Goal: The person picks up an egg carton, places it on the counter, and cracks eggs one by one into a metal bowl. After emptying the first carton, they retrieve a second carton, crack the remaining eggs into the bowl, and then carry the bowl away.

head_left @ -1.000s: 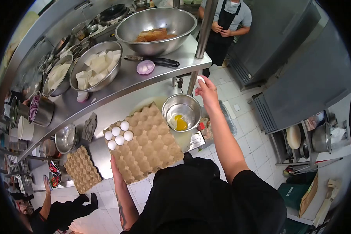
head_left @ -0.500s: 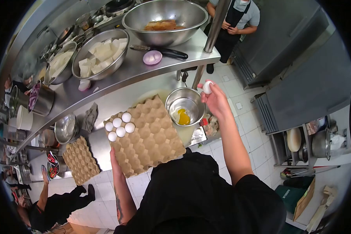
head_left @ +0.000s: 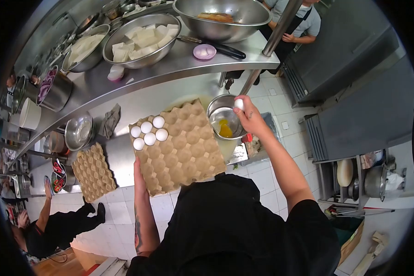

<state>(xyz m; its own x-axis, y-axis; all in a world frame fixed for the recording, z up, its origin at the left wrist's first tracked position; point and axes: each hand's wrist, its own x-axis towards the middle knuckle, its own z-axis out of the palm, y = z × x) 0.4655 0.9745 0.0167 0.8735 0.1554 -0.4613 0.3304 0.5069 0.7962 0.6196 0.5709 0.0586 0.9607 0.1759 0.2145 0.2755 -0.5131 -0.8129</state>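
Observation:
A white egg (head_left: 239,104) is held in my right hand (head_left: 250,115), at the right rim of a steel bowl (head_left: 215,106). Yellow yolk and clear egg white (head_left: 225,129) lie at the bottom of that bowl. My left hand (head_left: 140,177) grips the lower left edge of a cardboard egg tray (head_left: 184,154), its fingers mostly hidden beneath. Several white eggs (head_left: 149,138) sit in the tray's upper left corner; its other cups hold no eggs. The tray is tilted beside the bowl.
On the upper shelf (head_left: 170,73) are a bowl of white blocks (head_left: 140,60), a large bowl (head_left: 237,32), a knife (head_left: 230,51) and a cut onion (head_left: 204,52). An empty egg tray (head_left: 94,172) and a cloth (head_left: 110,120) lie left. Two people stand nearby.
My right hand has turned over and brought the egg from beyond the bowl to its rim. The view has shifted, and my left hand still holds the tray.

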